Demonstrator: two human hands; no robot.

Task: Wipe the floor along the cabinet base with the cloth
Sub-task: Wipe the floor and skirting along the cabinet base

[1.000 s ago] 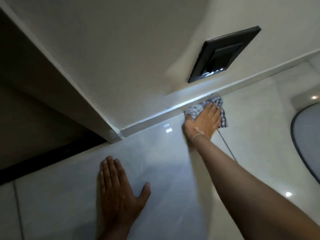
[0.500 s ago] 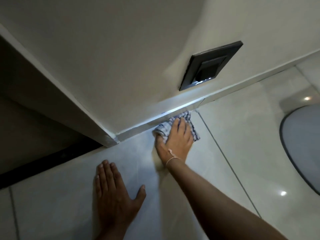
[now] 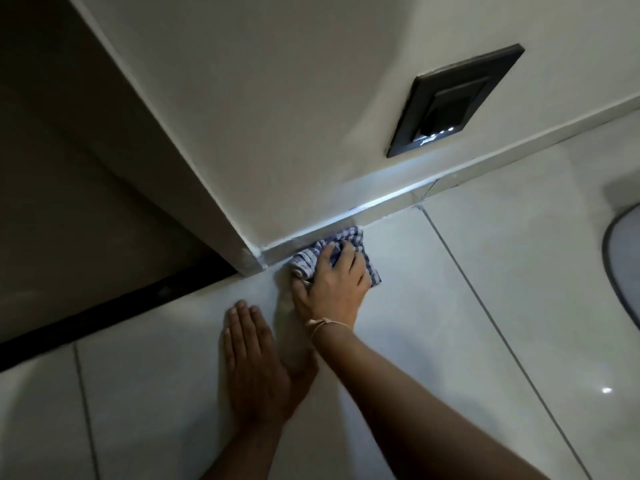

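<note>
A blue-and-white checked cloth (image 3: 311,258) lies bunched on the pale tiled floor (image 3: 450,306), pressed against the base strip (image 3: 381,206) of the cream cabinet wall, close to its outer corner (image 3: 251,263). My right hand (image 3: 330,289) grips the cloth from above, fingers curled over it, a thin thread band on the wrist. My left hand (image 3: 254,365) rests flat on the floor with fingers together, just below and left of the right hand, holding nothing.
A black framed panel (image 3: 453,102) with small lights is set in the wall above the base strip. Left of the corner is a dark recess with a black strip (image 3: 114,306) at floor level. A grey oval mat (image 3: 623,265) lies at the right edge.
My right hand has dragged the cloth leftward along the base strip, from beneath the black panel to near the corner. My left hand stays planted on the floor.
</note>
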